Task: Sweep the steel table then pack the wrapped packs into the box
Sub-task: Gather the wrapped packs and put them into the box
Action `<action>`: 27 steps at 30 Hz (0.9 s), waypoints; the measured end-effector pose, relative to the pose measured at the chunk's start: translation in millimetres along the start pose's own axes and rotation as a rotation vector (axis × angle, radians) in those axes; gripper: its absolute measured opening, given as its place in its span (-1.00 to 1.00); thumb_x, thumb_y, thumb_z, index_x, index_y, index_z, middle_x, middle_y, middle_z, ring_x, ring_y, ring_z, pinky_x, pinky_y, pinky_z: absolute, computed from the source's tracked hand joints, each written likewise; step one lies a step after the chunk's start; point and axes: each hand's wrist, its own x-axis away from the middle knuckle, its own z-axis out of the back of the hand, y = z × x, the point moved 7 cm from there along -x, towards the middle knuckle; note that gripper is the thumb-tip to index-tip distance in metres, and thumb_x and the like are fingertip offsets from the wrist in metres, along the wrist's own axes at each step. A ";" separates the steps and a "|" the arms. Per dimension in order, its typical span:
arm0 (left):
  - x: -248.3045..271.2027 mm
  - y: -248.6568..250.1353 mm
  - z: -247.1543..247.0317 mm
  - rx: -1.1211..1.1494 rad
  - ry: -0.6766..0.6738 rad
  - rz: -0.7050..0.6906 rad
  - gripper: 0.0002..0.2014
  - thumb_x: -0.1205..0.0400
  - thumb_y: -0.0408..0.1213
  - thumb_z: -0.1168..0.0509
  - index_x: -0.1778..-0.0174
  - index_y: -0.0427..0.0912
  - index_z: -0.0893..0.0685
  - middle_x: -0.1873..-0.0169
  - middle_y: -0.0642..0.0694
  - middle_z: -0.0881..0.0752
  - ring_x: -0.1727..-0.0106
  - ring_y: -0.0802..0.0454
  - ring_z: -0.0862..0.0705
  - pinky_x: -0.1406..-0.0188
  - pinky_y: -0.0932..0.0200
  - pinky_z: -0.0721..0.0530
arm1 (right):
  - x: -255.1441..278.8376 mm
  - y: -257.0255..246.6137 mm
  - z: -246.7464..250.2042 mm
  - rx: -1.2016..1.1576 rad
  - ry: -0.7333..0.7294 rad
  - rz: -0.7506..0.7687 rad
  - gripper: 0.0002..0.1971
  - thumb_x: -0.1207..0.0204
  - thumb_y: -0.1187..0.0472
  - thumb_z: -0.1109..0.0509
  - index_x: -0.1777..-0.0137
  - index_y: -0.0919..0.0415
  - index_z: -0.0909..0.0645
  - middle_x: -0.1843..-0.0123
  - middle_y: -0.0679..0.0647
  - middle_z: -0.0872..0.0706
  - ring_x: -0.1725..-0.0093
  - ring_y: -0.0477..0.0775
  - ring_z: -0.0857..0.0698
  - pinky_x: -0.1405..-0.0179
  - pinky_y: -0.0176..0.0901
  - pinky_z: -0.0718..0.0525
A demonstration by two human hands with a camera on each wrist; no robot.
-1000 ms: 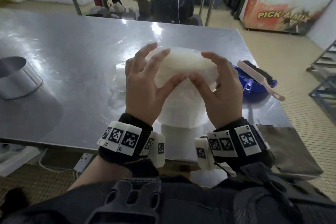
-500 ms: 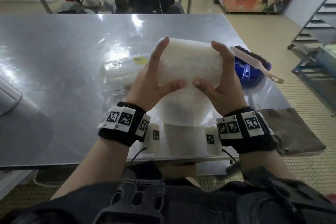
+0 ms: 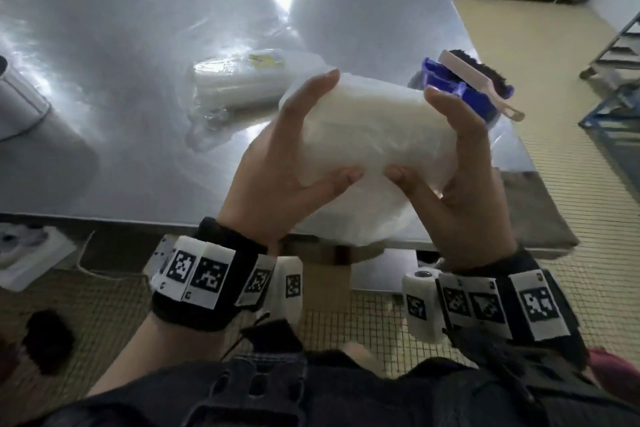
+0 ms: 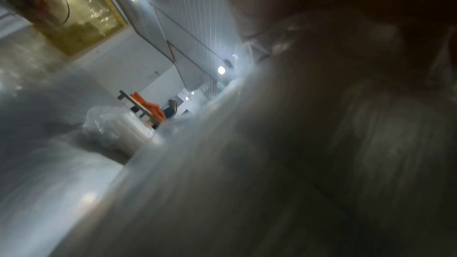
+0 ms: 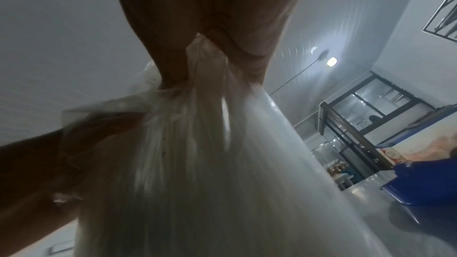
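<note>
Your left hand (image 3: 277, 163) and right hand (image 3: 464, 184) both grip the same white wrapped pack (image 3: 374, 128), one at each end. Fingers curl over its far side, thumbs press the near side, thumb tips almost meeting under the middle. The pack sits between your palms, held up off the steel counter (image 3: 121, 45), above its near edge. Loose plastic wrap (image 3: 360, 211) hangs down from the pack below your thumbs, over the counter's edge.

Right wrist view: the wrap (image 5: 222, 163) bunches up and your fingers (image 5: 235, 26) pinch it at the gather. Left wrist view is mostly blurred wrap up close, hand itself not readable there.

A second wrapped pack (image 3: 249, 83) lies on its side on the counter, beyond and left of your left hand, apart from the held one; clear film, a yellow label on top. It shows in the left wrist view too (image 4: 111, 128).

Beyond your right hand, near the counter's right edge: a blue dustpan (image 3: 446, 80) with a pale-handled brush (image 3: 481, 80) lying across it, bristles dark. In the head view your right fingertips overlap the dustpan; contact cannot be told.

Far left on the counter, a steel cylinder (image 3: 17, 104), partly cut off. A brown mat (image 3: 533, 215) lies on the floor by the counter's right corner. Box not identifiable.
</note>
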 end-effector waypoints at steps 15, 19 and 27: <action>155.4 3.5 -95.9 0.176 -0.229 0.398 -0.20 -0.48 -0.13 -0.46 -0.52 0.19 -0.10 -0.43 0.18 -0.33 -0.33 0.19 -0.52 -0.14 0.26 -0.64 | 161.0 28.5 -1.9 -0.090 -0.149 -0.205 -0.42 -0.46 0.36 -0.52 -0.42 0.05 -0.40 -0.34 -0.24 -0.52 -0.38 -0.43 -0.46 -0.30 -0.47 -0.50; 177.0 -31.5 -108.3 0.122 -0.235 0.403 -0.23 -0.52 -0.25 -0.44 -0.52 0.13 -0.11 -0.47 0.02 -0.29 -0.40 -0.06 -0.47 -0.25 -0.21 -0.61 | 179.5 54.4 -33.7 -0.027 -0.116 -0.188 -0.39 -0.39 0.51 -0.55 -0.35 0.10 -0.42 -0.27 -0.25 -0.51 -0.27 -0.34 -0.50 -0.26 -0.60 -0.43; 229.2 -135.8 -134.3 -0.112 -0.021 0.186 -0.25 -0.53 -0.37 -0.43 -0.47 0.15 -0.12 -0.40 -0.21 -0.37 -0.35 -0.12 -0.47 -0.18 -0.14 -0.65 | 216.3 137.4 -126.2 0.053 -0.032 -0.017 -0.42 -0.43 0.48 -0.51 -0.35 0.07 -0.38 -0.18 0.29 -0.68 -0.23 0.08 -0.61 -0.22 -0.35 -0.58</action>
